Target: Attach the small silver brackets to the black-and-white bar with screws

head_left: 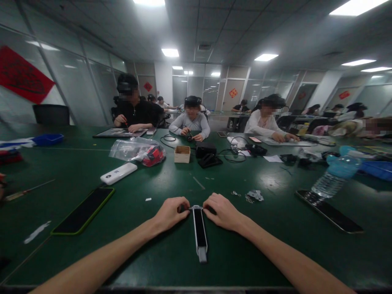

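A slim, light-framed device [199, 230] with a long black face lies on the green table in front of me. Its near end narrows to a grey tip. My left hand [172, 213] pinches thumb and finger at the left side of its far end. From the other side, my right hand [223, 211] pinches at the same end. Whether a small part sits between the fingertips is too small to tell. Several small metal rings [249, 199] and a crumpled silvery piece [256, 195] lie beyond my right hand.
Left of me are a green-edged phone [83, 211], a white power bank [119, 173] and a plastic bag [128, 150]. A small open box [182, 154] stands ahead. To the right, a water bottle [330, 181] rests by another phone [337, 216]. Several people work across the table.
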Action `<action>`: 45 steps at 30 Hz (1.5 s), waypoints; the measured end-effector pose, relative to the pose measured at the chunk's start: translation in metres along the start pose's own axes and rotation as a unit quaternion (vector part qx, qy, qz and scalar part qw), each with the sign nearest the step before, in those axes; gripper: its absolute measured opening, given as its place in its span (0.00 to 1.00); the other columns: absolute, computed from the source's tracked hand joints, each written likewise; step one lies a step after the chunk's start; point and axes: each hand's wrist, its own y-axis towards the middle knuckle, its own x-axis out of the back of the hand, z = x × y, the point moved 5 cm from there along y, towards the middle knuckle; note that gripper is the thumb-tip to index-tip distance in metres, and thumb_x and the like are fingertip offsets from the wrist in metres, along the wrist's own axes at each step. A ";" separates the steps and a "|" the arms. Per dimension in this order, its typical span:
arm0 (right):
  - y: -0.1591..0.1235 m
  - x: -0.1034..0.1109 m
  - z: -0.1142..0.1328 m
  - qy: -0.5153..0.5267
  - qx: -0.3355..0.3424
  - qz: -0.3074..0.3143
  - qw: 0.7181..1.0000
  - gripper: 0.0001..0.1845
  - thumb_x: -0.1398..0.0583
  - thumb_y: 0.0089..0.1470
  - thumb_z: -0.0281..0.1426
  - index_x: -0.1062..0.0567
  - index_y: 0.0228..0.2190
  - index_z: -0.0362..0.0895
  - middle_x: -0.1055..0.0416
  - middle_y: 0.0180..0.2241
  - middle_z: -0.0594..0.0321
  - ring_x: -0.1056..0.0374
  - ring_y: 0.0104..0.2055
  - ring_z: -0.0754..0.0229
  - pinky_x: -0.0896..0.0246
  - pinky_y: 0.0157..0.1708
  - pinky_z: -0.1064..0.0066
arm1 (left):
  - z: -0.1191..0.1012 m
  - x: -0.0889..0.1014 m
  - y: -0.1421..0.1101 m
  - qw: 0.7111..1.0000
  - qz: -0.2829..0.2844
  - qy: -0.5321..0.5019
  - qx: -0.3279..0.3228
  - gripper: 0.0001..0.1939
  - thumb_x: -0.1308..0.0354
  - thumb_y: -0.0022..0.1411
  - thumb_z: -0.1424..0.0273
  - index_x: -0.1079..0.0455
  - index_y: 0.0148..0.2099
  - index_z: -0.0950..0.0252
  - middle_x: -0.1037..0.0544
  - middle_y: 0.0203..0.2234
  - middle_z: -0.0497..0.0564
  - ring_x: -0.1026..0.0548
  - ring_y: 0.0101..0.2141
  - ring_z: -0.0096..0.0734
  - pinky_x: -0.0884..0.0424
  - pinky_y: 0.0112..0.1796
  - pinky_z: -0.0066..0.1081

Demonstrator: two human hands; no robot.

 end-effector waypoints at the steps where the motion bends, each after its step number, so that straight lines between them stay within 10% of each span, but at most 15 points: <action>1: 0.000 0.000 0.000 0.000 0.001 -0.001 1.000 0.07 0.45 0.57 0.28 0.27 0.35 0.41 0.29 0.33 0.59 0.37 0.35 0.60 0.43 0.35 0.68 | 0.000 0.000 0.000 1.000 0.000 0.001 -0.001 0.06 0.43 0.56 0.72 0.28 0.38 0.63 0.26 0.27 0.44 0.31 0.26 0.25 0.37 0.29 0.24; 21: -0.003 0.016 -0.010 -0.037 0.030 0.041 0.998 0.11 0.46 0.59 0.32 0.27 0.40 0.42 0.29 0.38 0.57 0.36 0.40 0.58 0.41 0.39 0.67 | -0.001 0.000 0.000 0.999 0.003 0.004 -0.035 0.07 0.44 0.60 0.67 0.27 0.39 0.63 0.25 0.30 0.46 0.31 0.28 0.27 0.36 0.31 0.25; 33: -0.043 0.074 -0.130 -0.163 -0.324 0.123 0.924 0.09 0.44 0.54 0.27 0.23 0.33 0.41 0.26 0.36 0.54 0.32 0.40 0.56 0.45 0.35 0.72 | 0.002 -0.002 0.001 0.999 0.004 0.018 -0.048 0.09 0.47 0.62 0.65 0.28 0.40 0.63 0.26 0.31 0.47 0.30 0.28 0.28 0.36 0.30 0.26; 45: -0.059 0.061 -0.140 -0.108 -0.403 0.169 0.893 0.08 0.41 0.48 0.25 0.22 0.32 0.42 0.26 0.34 0.54 0.29 0.33 0.59 0.43 0.28 0.75 | 0.001 -0.001 0.001 0.999 0.005 0.017 -0.042 0.10 0.48 0.62 0.65 0.28 0.39 0.63 0.26 0.30 0.47 0.31 0.28 0.27 0.36 0.30 0.26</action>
